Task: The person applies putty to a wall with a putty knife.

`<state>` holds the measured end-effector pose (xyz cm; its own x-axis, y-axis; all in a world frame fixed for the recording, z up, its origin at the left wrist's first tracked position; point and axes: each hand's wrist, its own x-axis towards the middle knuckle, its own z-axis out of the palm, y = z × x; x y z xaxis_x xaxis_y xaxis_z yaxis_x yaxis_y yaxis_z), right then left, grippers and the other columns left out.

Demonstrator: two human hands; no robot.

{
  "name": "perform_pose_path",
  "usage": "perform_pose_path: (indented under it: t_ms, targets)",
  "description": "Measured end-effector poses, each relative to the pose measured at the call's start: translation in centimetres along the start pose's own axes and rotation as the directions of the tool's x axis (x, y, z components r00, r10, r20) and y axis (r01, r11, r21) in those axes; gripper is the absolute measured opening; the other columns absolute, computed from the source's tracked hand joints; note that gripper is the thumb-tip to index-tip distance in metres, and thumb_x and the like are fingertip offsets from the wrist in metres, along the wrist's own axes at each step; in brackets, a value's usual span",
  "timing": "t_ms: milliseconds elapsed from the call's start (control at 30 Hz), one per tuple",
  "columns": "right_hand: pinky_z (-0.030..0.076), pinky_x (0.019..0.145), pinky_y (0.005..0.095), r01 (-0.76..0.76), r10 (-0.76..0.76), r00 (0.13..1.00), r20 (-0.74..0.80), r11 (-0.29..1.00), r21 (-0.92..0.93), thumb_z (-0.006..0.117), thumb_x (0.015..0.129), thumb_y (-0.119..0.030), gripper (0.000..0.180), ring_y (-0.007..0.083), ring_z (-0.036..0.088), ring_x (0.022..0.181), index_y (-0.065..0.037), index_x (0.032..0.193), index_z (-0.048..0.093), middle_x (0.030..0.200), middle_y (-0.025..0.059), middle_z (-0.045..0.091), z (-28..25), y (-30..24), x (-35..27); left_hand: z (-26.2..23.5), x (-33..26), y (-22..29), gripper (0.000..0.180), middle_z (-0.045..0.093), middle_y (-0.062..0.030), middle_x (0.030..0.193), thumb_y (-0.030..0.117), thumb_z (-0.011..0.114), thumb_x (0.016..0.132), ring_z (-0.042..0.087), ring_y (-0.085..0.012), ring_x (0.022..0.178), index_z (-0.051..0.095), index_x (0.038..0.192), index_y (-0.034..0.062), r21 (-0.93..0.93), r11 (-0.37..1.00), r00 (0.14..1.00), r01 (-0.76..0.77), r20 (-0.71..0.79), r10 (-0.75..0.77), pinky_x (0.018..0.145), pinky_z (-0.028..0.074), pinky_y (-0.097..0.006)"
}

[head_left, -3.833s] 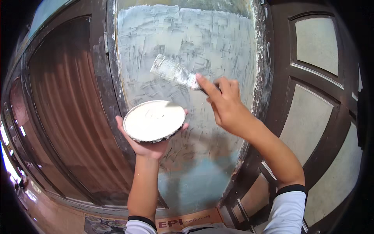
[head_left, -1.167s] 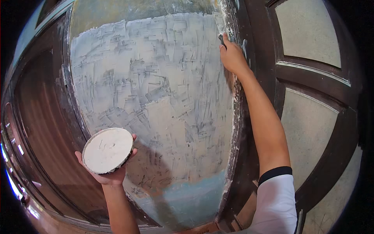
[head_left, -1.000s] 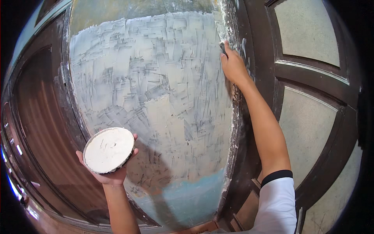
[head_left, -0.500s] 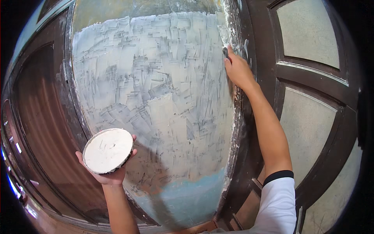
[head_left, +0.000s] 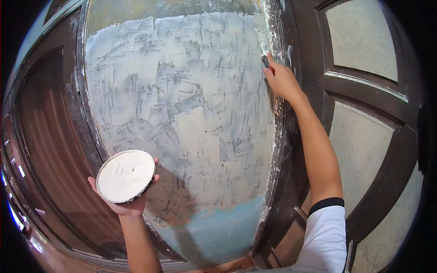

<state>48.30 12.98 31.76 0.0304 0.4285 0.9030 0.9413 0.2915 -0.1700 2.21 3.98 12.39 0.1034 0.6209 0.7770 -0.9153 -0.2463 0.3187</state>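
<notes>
My left hand (head_left: 129,207) cups a shallow round bowl of white putty (head_left: 126,176) from below, its fingers curled up round the rim. Marks dent the putty's smooth top. High on the right, my right hand (head_left: 283,81) grips a putty knife (head_left: 264,59) by its dark and red handle. The knife's blade, coated with putty, lies against the right edge of the wall, by the door frame. Overlapping strokes of whitish putty cover most of the wall panel (head_left: 191,86), with grey showing through.
A dark wooden frame with pale panels (head_left: 362,38) stands on the right. To the left is a brown wooden door (head_left: 54,118). Light blue paint (head_left: 223,227) shows low on the wall, and a cardboard box (head_left: 234,265) lies at its foot.
My right hand and the putty knife have shifted very slightly, with more of the red handle showing. The left hand and the bowl hold still.
</notes>
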Motion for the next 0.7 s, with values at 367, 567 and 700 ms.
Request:
perform_pose_path:
  t_ms: [367, 567, 700]
  targets:
    - [0.052, 0.096, 0.0454, 0.011, -0.012, 0.996, -0.092, 1.000, -0.009, 0.062, 0.101, -0.030, 0.063, 0.0483, 0.066, 0.110, -0.003, 0.155, 0.045, 0.116, 0.0327, 0.068, -1.3, -0.3, 4.7, 0.6, 0.0, -0.3, 0.110, 0.031, -0.0367, 0.160, 0.085, 0.045, 0.089, 0.028, -0.0718, 0.139, 0.031, 0.159, 0.0014, -0.005, 1.000, 0.999, 0.010, -0.040, -0.010, 0.100, 0.042, -0.084]
    - [0.052, 0.095, 0.0503, -0.021, 0.024, 0.998, 0.051, 0.998, -0.064, 0.063, 0.100, -0.027, 0.067, 0.0492, 0.066, 0.108, -0.003, 0.158, 0.040, 0.111, 0.0349, 0.069, 0.1, -1.4, -2.1, 0.0, -1.0, 0.1, 0.110, 0.031, -0.0367, 0.159, 0.085, 0.046, 0.089, 0.031, -0.0717, 0.138, 0.031, 0.159, 0.0023, 0.019, 1.000, 0.997, -0.009, -0.078, 0.010, 0.099, 0.044, -0.083]
    - [0.052, 0.097, 0.0497, 0.016, -0.011, 0.998, -0.062, 0.997, 0.078, 0.063, 0.100, -0.027, 0.067, 0.0481, 0.066, 0.111, -0.005, 0.158, 0.040, 0.116, 0.0326, 0.069, -1.6, -1.2, -0.1, -0.3, -1.0, 0.2, 0.109, 0.029, -0.0371, 0.160, 0.085, 0.047, 0.089, 0.029, -0.0711, 0.139, 0.031, 0.160, 0.0033, 0.042, 0.999, 0.997, -0.001, -0.082, 0.004, 0.100, 0.044, -0.082]
